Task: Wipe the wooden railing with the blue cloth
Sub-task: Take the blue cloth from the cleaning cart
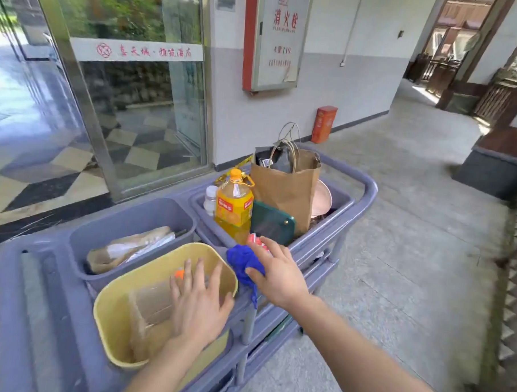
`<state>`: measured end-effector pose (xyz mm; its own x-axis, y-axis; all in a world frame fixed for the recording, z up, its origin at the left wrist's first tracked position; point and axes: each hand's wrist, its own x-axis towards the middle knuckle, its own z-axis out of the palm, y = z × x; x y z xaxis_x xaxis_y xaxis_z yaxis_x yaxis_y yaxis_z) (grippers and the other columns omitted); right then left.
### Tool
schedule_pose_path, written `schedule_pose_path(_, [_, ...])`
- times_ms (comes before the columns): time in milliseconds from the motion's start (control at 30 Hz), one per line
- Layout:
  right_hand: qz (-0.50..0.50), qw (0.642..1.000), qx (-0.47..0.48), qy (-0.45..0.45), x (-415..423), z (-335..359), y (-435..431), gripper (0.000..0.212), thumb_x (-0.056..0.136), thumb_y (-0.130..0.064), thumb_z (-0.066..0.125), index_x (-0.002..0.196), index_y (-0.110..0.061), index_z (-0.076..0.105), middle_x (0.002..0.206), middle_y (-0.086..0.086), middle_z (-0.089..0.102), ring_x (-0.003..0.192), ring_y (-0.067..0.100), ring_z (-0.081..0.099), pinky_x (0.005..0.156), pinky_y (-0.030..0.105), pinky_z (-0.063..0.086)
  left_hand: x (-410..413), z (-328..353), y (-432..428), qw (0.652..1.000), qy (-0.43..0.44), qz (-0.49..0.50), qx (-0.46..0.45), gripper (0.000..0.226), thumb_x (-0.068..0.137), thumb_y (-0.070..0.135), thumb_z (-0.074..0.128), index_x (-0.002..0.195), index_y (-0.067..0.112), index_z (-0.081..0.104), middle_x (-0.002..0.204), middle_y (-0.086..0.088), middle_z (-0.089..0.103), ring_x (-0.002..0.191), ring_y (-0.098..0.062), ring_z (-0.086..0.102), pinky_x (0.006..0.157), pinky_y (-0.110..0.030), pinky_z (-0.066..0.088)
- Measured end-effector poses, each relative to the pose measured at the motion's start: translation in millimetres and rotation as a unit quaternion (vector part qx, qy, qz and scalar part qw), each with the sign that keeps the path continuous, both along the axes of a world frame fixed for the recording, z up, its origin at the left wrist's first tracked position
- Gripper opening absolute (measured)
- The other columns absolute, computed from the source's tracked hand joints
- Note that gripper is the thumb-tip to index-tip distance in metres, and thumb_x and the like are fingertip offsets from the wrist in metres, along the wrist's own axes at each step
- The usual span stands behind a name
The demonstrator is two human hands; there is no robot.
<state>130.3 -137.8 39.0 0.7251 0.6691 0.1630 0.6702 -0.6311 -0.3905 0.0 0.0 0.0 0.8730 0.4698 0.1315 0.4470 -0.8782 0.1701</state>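
Observation:
A crumpled blue cloth (242,264) lies on the rim of a grey cleaning cart (367,188), between a yellow bin and the cart's tray. My right hand (277,273) rests on the cloth, thumb pressed into it and fingers spread over the top. My left hand (197,303) hovers flat, fingers apart, over the yellow bin (119,305) and holds nothing. The wooden railing (513,296) runs down the right edge of the view, blurred.
The cart's tray holds a yellow bottle (234,206), a brown paper bag (287,188) and a green case (272,223). A grey bin (131,220) sits at the left. Behind are a glass door (131,101), a fire-hose cabinet (276,39) and a red box (324,124).

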Motion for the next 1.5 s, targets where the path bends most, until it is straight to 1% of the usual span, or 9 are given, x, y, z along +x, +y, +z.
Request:
schedule_pose_path(200, [0.065,0.996,-0.062,-0.002,23,-30,30,0.071,0.087,-0.060,0.054,0.147,-0.049,0.016,0.162,-0.004,0.011,0.145,0.036,0.012,0.117,0.051,0.023,8,-30,1,0.996,0.032,0.079,-0.030,0.062,0.096,0.056,0.048,0.151,0.026,0.041,0.160,-0.018,0.031,0.153,-0.040,0.015,0.116,-0.066,0.026])
schedule_pose_path(300, [0.071,0.991,-0.114,0.005,28,-47,39,0.073,0.085,-0.068,0.049,0.145,-0.051,0.011,0.163,-0.006,0.005,0.143,0.040,0.010,0.115,0.055,0.024,12,-38,3,0.994,0.046,0.090,-0.032,0.062,0.097,0.059,0.041,0.152,0.032,0.035,0.163,-0.016,0.026,0.153,-0.040,0.012,0.116,-0.067,0.026])
schedule_pose_path(400, [0.064,0.989,-0.122,-0.050,29,-55,39,0.057,0.089,-0.059,0.051,0.141,-0.046,0.032,0.160,-0.001,0.019,0.130,0.044,0.029,0.105,0.054,0.036,16,-42,4,0.992,0.059,0.103,-0.052,0.065,0.095,0.061,0.038,0.154,0.036,0.026,0.164,-0.013,0.020,0.153,-0.039,0.010,0.114,-0.065,0.027])
schedule_pose_path(533, [0.043,0.990,-0.062,-0.121,30,-61,35,0.031,0.093,-0.044,0.054,0.123,-0.035,0.055,0.143,0.004,0.047,0.099,0.039,0.046,0.085,0.048,0.045,18,-42,5,0.990,0.072,0.111,-0.048,0.066,0.094,0.062,0.034,0.153,0.036,0.025,0.160,-0.012,0.026,0.147,-0.042,0.022,0.112,-0.063,0.034])
schedule_pose_path(800, [0.035,0.995,-0.033,-0.090,36,-46,37,0.030,0.084,-0.026,0.060,0.114,-0.025,0.065,0.113,0.009,0.058,0.082,0.034,0.046,0.078,0.044,0.047,15,-35,5,0.990,0.095,0.091,-0.053,0.065,0.096,0.060,0.031,0.154,0.032,0.025,0.153,-0.012,0.031,0.141,-0.040,0.032,0.111,-0.062,0.032])
schedule_pose_path(967, [-0.005,0.997,0.003,-0.075,31,-31,21,0.032,0.083,-0.027,0.063,0.115,-0.026,0.064,0.113,0.008,0.058,0.087,0.035,0.048,0.079,0.042,0.048,14,-23,6,0.992,0.089,0.073,-0.055,0.063,0.098,0.060,0.033,0.152,0.029,0.031,0.155,-0.012,0.032,0.139,-0.037,0.035,0.109,-0.053,0.039])
schedule_pose_path(1167, [-0.070,0.994,0.044,-0.072,22,-6,-16,0.028,0.084,-0.027,0.064,0.112,-0.030,0.065,0.109,0.004,0.056,0.085,0.032,0.047,0.071,0.041,0.051,35,13,-5,0.999,0.034,0.001,-0.019,0.061,0.096,0.057,0.039,0.149,0.026,0.036,0.140,-0.010,0.047,0.136,-0.033,0.039,0.106,-0.049,0.040])
schedule_pose_path(1300, [-0.136,0.986,0.056,-0.077,12,12,-50,0.029,0.082,-0.025,0.066,0.111,-0.031,0.067,0.105,0.003,0.058,0.083,0.032,0.048,0.072,0.040,0.050,54,31,-28,0.996,0.007,-0.086,-0.024,0.062,0.097,0.056,0.040,0.150,0.025,0.035,0.152,-0.011,0.039,0.143,-0.031,0.032,0.110,-0.051,0.037])
schedule_pose_path(1500, [-0.253,0.964,0.035,-0.080,-11,34,-122,0.029,0.084,-0.033,0.062,0.113,-0.035,0.064,0.106,0.002,0.056,0.086,0.030,0.048,0.071,0.044,0.052,80,53,-87,0.976,-0.010,-0.216,-0.012,0.064,0.097,0.056,0.038,0.152,0.024,0.031,0.154,-0.013,0.036,0.145,-0.032,0.029,0.115,-0.052,0.032])
